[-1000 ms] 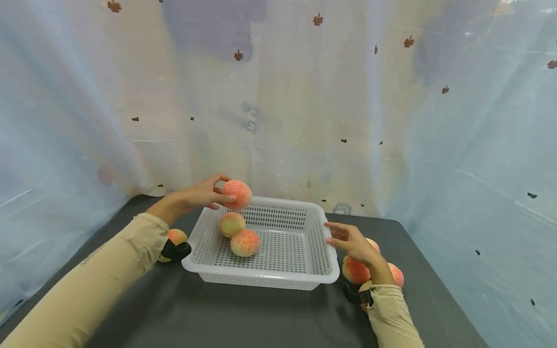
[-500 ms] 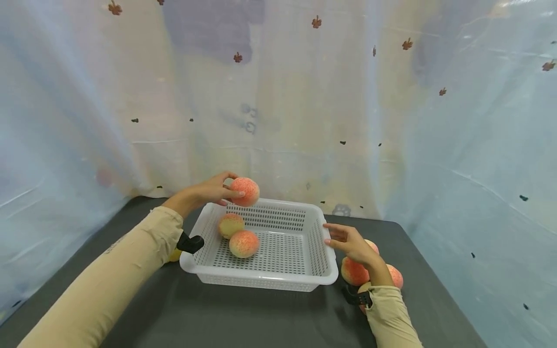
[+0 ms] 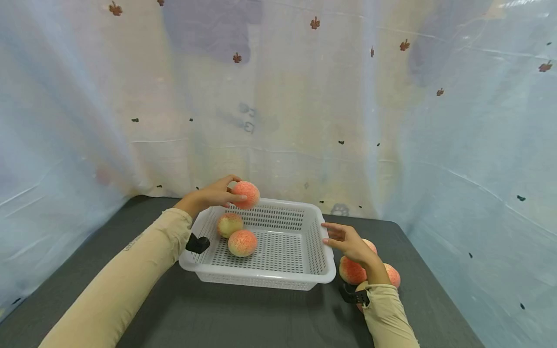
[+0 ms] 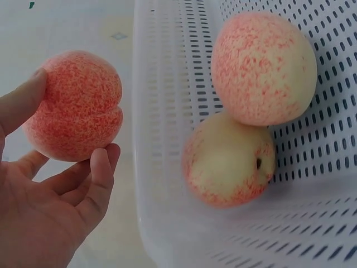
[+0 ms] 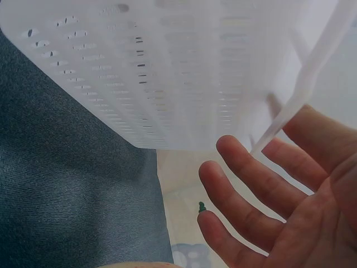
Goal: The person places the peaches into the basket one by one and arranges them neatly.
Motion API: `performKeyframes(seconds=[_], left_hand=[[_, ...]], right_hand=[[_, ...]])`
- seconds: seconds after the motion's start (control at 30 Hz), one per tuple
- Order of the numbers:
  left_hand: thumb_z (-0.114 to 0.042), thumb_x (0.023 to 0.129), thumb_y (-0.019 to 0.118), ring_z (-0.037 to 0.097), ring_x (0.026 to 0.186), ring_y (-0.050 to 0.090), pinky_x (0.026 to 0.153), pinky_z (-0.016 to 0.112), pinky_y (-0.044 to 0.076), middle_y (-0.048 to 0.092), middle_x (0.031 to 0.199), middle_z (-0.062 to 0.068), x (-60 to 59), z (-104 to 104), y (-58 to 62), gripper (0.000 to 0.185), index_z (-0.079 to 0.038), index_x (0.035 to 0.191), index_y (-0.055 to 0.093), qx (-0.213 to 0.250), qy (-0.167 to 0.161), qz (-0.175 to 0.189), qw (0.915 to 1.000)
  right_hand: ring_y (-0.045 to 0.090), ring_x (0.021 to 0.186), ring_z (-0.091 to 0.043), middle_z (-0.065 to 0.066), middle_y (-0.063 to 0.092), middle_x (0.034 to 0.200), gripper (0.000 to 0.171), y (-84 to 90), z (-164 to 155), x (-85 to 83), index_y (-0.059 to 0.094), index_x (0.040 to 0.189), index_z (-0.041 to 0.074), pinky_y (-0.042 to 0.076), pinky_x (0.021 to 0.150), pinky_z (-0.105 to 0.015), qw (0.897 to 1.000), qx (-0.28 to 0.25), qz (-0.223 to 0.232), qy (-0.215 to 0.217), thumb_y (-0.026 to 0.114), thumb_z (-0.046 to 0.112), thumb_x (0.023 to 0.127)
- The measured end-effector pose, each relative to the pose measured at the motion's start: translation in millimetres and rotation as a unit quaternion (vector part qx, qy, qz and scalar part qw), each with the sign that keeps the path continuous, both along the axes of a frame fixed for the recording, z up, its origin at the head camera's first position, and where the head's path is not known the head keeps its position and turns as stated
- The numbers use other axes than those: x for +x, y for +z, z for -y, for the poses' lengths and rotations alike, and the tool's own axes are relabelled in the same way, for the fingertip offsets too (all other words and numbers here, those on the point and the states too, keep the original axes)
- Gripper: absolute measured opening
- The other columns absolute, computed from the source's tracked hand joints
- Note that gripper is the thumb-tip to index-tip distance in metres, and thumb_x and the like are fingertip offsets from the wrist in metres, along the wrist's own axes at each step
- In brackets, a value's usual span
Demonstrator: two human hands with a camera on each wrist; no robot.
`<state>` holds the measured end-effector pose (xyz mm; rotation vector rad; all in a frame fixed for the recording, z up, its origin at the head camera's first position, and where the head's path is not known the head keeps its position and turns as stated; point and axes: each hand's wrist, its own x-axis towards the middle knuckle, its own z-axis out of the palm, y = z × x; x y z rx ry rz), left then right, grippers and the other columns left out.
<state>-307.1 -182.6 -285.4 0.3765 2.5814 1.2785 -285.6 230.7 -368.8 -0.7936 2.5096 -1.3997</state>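
Observation:
My left hand [image 3: 216, 193] holds a reddish, speckled peach [image 3: 246, 195] above the back left rim of a white perforated plastic basket [image 3: 261, 277]. The left wrist view shows the thumb on one side of this peach [image 4: 75, 106] and curled fingers under it. Two more peaches, one paler [image 3: 229, 225] and one pinker [image 3: 242, 243], lie touching in the basket's left part. At the right side, my right hand [image 3: 351, 243] holds the basket's rim. From below, in the right wrist view, the thumb and one fingertip pass behind the rim [image 5: 312, 72], the other fingers bent beneath it.
Several peaches [image 3: 352, 270] rest on the dark table [image 3: 243, 319] to the right, partly hidden by my right hand and wrist. A pale patterned plastic curtain [image 3: 283, 96] hangs behind and at both sides.
My left hand has carried the peach a little to the right, over the basket's back left rim. The left forearm now covers the peach seen left of the basket. My right hand has stayed put.

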Motion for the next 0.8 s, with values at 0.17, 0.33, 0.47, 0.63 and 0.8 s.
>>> performKeyframes(seconds=[0.17, 0.33, 0.47, 0.63, 0.8], left_hand=[[-0.029, 0.101, 0.062, 0.041, 0.132, 0.053, 0.109, 0.055, 0.046, 0.047, 0.147, 0.028, -8.2, -7, -4.4, 0.071, -0.007, 0.156, 0.024, -0.007, -0.001, 0.002, 1.0000], [-0.025, 0.101, 0.062, 0.042, 0.131, 0.054, 0.107, 0.055, 0.048, 0.048, 0.146, 0.030, -13.7, -12, -8.5, 0.070, -0.004, 0.156, 0.026, -0.015, 0.001, -0.017, 0.9997], [-0.022, 0.101, 0.062, 0.044, 0.132, 0.053, 0.105, 0.055, 0.050, 0.046, 0.146, 0.031, -16.4, -14, -10.3, 0.067, 0.000, 0.154, 0.029, -0.023, -0.009, -0.031, 0.9992], [-0.024, 0.100, 0.063, 0.043, 0.131, 0.053, 0.102, 0.053, 0.050, 0.047, 0.147, 0.030, -20.9, -21, -18.5, 0.065, -0.002, 0.153, 0.032, -0.044, -0.016, -0.030, 0.9985], [-0.025, 0.101, 0.063, 0.045, 0.132, 0.051, 0.099, 0.052, 0.052, 0.045, 0.147, 0.032, -21.4, -27, -32.7, 0.066, -0.001, 0.154, 0.032, -0.067, -0.021, -0.024, 0.9973]], right_hand=[[0.059, 0.127, -0.045, -0.031, 0.058, 0.139, 0.060, -0.4, 0, -2.5, 0.040, 0.152, -0.005, 0.051, 0.103, -0.056, 1.000, 0.001, 0.003, -0.001, 0.064, 0.015, 0.100], [0.060, 0.126, -0.044, -0.031, 0.059, 0.138, 0.060, -0.8, 0, -3.7, 0.041, 0.151, -0.004, 0.050, 0.104, -0.057, 1.000, 0.003, 0.005, -0.006, 0.065, 0.015, 0.100], [0.061, 0.126, -0.044, -0.031, 0.059, 0.138, 0.060, -0.2, -2, -3.2, 0.041, 0.151, -0.004, 0.050, 0.104, -0.057, 1.000, 0.004, 0.004, -0.005, 0.065, 0.015, 0.100], [0.059, 0.127, -0.045, -0.030, 0.058, 0.139, 0.060, -0.1, -3, -2.7, 0.042, 0.151, -0.003, 0.049, 0.105, -0.058, 1.000, 0.003, 0.005, -0.008, 0.065, 0.016, 0.100], [0.061, 0.126, -0.043, -0.029, 0.060, 0.138, 0.061, -0.2, -3, -1.9, 0.042, 0.152, -0.002, 0.048, 0.105, -0.060, 1.000, 0.008, 0.008, -0.014, 0.065, 0.018, 0.100]])
